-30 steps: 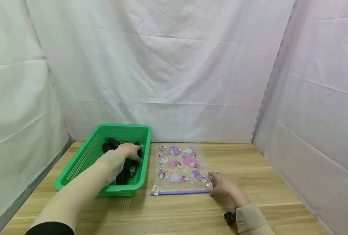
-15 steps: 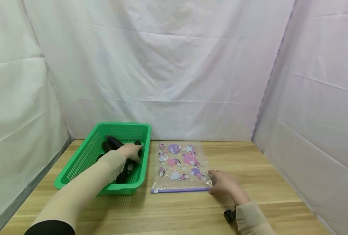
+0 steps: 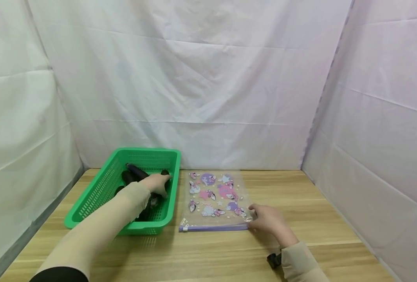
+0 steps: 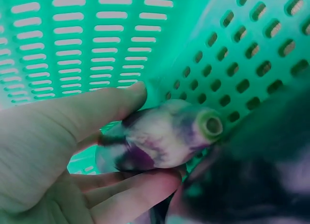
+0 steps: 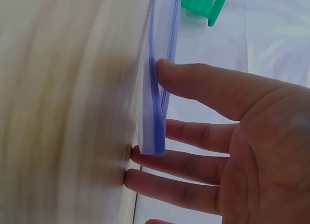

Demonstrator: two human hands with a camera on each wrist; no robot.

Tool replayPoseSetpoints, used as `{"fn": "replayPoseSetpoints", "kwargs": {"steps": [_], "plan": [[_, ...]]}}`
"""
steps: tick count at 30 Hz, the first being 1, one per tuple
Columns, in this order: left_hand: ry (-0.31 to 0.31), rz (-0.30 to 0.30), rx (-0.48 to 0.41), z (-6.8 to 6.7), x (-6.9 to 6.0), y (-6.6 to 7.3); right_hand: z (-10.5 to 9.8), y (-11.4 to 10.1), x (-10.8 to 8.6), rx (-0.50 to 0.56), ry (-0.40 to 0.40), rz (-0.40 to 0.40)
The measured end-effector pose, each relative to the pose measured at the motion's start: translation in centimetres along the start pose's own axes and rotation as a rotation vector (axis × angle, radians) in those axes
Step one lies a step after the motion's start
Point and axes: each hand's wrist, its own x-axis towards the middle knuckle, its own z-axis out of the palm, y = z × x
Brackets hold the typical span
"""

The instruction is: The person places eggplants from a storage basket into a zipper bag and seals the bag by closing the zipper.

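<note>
Inside the green basket point(image 3: 176, 203), my left hand point(image 3: 157, 185) grips an eggplant. In the left wrist view, thumb and fingers lie on either side of the eggplant point(image 4: 162, 136), near its pale, purple-streaked stem end. Other dark eggplants point(image 3: 137, 170) lie in the basket beside the hand. Flat on the table to the right is a clear printed slider bag point(image 3: 213, 196), its purple zip edge facing me. My right hand point(image 3: 266, 219) is at its near right corner. In the right wrist view, the thumb touches the purple zip strip point(image 5: 157, 107) while straight, spread fingers reach behind and past its end.
The wooden table point(image 3: 201, 258) is bounded by a white cloth point(image 3: 208, 86) at the back and on both sides. The basket's tall slotted walls surround my left hand. A small black device point(image 3: 274, 259) is on the right wrist.
The bag's right end has shifted slightly left and its zip edge rises a little by my right thumb. My left hand stays in the basket, nearly still.
</note>
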Motion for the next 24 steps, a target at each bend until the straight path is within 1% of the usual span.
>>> {"fn": "replayPoseSetpoints", "kwargs": {"steps": [4,7,15,16,24], "plan": [[-0.02,-0.014,-0.021,-0.06,-0.19,0.21,0.02,-0.37,-0.04,0.008,0.01,0.013],[-0.023,-0.011,-0.023,-0.04,-0.23,0.27,0.05,-0.62,-0.11,0.029,0.02,0.013],[-0.012,-0.015,-0.026,0.03,-0.42,0.16,0.26,-0.9,-0.24,0.047,0.035,-0.017],[-0.015,-0.018,-0.038,0.01,-0.41,0.1,0.28,-0.89,-0.23,0.051,0.036,-0.022],[-0.01,-0.019,-0.008,-0.26,-0.27,0.01,0.16,-0.79,-0.12,0.035,0.044,-0.048]]}}
